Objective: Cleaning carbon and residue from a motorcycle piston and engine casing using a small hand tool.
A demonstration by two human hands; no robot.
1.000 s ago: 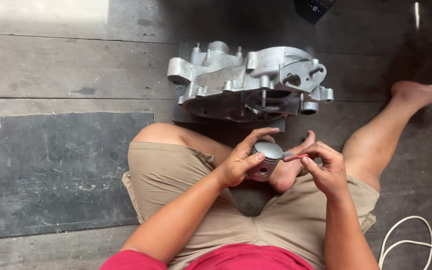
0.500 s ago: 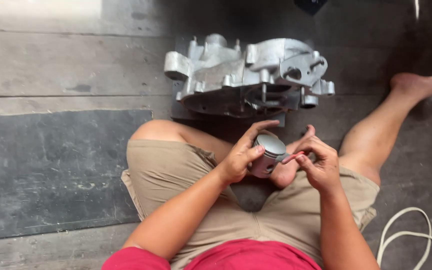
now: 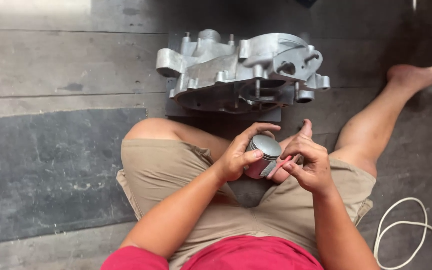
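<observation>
- Seen from above: seated on a grey plank floor (image 3: 51,65), legs folded, khaki shorts (image 3: 176,170), red shirt (image 3: 236,257) at the six o'clock edge.
- Left hand (image 3: 238,157) clenched around a small silver piston (image 3: 262,156), thumb across its side, forefinger arched over the flat crown toward twelve o'clock.
- Piston held just above the lap, near frame centre, crown tilted up toward one o'clock, clear of the floor.
- Right hand (image 3: 311,162) at three o'clock of the piston, grip pinched on a thin red tool (image 3: 279,166); tool tip touching the piston's lower side wall.
- Right thumb raised toward twelve o'clock, other fingers curled in.
- Large bare-aluminium engine casing (image 3: 236,72) at twelve o'clock of the hands, resting on a dark flat slab (image 3: 276,116), apart from both hands.
- Casing showing studs, bosses and an open round bore on its near face.
- Dark grey mat (image 3: 51,175) at nine o'clock, flat on the floor beside the left thigh.
- Bare right foot (image 3: 411,77) stretched toward two o'clock, heel on the floor.
- White cable (image 3: 401,225) looped on the floor at four o'clock, well apart from the hands.
- Whether the tool is a pick or a small brush: cannot tell.
</observation>
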